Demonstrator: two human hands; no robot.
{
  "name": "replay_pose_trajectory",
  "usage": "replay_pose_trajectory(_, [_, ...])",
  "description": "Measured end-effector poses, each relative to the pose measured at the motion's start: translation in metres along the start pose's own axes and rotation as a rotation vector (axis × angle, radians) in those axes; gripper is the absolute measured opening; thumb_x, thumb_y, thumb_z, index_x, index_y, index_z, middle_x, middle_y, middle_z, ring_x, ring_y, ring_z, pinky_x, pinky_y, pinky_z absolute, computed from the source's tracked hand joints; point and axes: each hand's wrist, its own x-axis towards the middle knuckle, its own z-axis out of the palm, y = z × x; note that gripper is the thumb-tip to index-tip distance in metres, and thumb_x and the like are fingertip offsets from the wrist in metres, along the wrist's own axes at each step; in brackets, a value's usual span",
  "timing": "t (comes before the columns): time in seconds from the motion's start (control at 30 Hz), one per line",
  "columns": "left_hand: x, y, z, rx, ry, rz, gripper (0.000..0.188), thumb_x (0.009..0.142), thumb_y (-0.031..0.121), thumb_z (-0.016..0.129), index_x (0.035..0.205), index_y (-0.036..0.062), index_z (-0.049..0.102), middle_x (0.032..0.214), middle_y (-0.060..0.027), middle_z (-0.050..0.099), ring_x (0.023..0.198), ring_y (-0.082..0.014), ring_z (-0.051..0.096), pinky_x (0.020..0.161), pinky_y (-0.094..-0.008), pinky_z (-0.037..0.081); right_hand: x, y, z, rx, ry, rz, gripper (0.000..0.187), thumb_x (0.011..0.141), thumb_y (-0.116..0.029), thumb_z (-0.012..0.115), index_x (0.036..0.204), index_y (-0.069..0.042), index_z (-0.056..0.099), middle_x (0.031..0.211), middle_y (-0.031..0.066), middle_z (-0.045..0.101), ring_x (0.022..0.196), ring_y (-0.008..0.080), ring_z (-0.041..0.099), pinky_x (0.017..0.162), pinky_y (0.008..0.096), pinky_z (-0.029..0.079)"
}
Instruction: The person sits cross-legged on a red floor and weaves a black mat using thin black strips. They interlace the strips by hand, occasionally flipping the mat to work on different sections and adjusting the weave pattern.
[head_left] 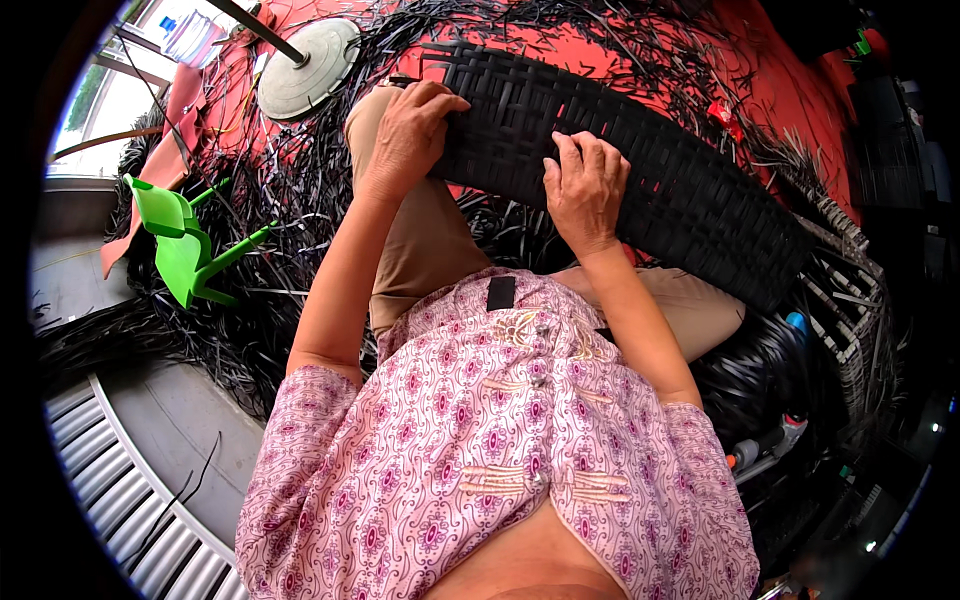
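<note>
A long black panel (500, 105), woven from flat strips, lies across my lap and slants down to the right. Loose strip ends stick out at its far left corner. My left hand (412, 135) is at the panel's left end, fingers bent and closed on its edge. Nearer the middle, my right hand (588, 185) rests on the weave with curled fingers, thumb beside the index finger, gripping at the near edge. Small red gaps show through the weave by its fingertips. Which single strip either hand holds is hidden.
Loose black strips (300, 190) cover much of the red floor (590, 50). A round grey base with a pole (310, 80) stands far left, near a green plastic object (180, 240). A tool with an orange tip (765, 445) lies at the right, below a pale slatted frame (835, 290).
</note>
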Motion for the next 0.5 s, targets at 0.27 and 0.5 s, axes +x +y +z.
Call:
replay_pose_trajectory(0.27, [-0.002,0.022,0.011,0.212,-0.087,-0.035,0.031,0.077,0.000,0.064,0.104,0.0128,0.071,0.103,-0.0045,0.060,0.102,-0.0278,0.057,0.090,-0.0411,0.045,-0.014,0.015,-0.015,0.032,0.000,0.014,0.042,0.084,-0.025,0.075,0.121,-0.009,0.065,0.116,0.0057,0.058,0.107,0.0264,0.054,0.095,0.0426,0.041])
replay_pose_trajectory(0.5, [0.000,0.040,0.050,0.115,0.025,0.033,0.028,0.086,0.023,0.073,0.112,0.0130,0.069,0.110,-0.0056,0.061,0.104,-0.0284,0.056,0.093,-0.0420,0.041,0.013,0.029,-0.012,-0.044,0.039,0.061,0.049,0.085,-0.034,0.074,0.123,-0.007,0.063,0.116,0.0067,0.056,0.110,0.0265,0.051,0.096,0.0439,0.039])
